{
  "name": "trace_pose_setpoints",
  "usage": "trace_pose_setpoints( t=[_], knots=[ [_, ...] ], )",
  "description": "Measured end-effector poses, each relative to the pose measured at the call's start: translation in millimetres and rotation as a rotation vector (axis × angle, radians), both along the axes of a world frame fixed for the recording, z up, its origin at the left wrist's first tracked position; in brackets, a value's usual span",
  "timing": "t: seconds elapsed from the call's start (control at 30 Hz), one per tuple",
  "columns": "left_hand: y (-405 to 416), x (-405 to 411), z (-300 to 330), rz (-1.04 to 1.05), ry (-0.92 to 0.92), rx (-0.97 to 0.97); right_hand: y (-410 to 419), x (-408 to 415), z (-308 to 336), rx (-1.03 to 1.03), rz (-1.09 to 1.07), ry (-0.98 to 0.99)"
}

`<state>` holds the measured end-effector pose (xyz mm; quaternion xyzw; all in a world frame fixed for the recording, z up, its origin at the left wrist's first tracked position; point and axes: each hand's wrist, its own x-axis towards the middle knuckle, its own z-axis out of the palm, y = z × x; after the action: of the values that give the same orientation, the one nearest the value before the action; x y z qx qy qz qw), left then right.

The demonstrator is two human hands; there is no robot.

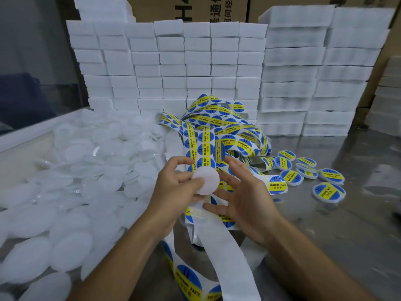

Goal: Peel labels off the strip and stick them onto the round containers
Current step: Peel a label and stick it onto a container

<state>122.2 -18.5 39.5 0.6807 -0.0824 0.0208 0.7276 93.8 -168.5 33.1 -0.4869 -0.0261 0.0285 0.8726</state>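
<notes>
Round container (205, 180) in left grip (173, 187) (unlabelled)

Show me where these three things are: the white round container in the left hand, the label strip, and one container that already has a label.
white round container (206, 180), head view, middle of its flat face.
label strip (225, 237), head view, bare white backing.
labelled container (329, 192), head view, centre of its label.

left hand (173, 187) gripping, right hand (245, 198) spread (fingers straight)
</notes>
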Motion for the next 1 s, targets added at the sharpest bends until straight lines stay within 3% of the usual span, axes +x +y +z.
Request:
trace_pose_setpoints(
  t=[0.17, 0.33, 0.57, 1.0],
  knots=[
    [-2.5, 5.4, -8.4, 0.027, 0.187, -0.193, -2.9, 1.2, 2.3, -0.05, -0.146, -0.06],
    [0.4, 10.3, -4.0, -0.047, 0.245, -0.43, -6.5, 0.7, 9.1, -0.141, -0.25, -0.129],
    [2.2, 10.6, -7.2, -0.255, 0.172, -0.433, -4.0, 0.2, 6.3, -0.292, -0.264, -0.06],
    [3.4, 12.1, -8.4, -0.221, 0.159, -0.41, -0.8, -2.3, 3.6, -0.397, -0.296, -0.029]
  ],
)
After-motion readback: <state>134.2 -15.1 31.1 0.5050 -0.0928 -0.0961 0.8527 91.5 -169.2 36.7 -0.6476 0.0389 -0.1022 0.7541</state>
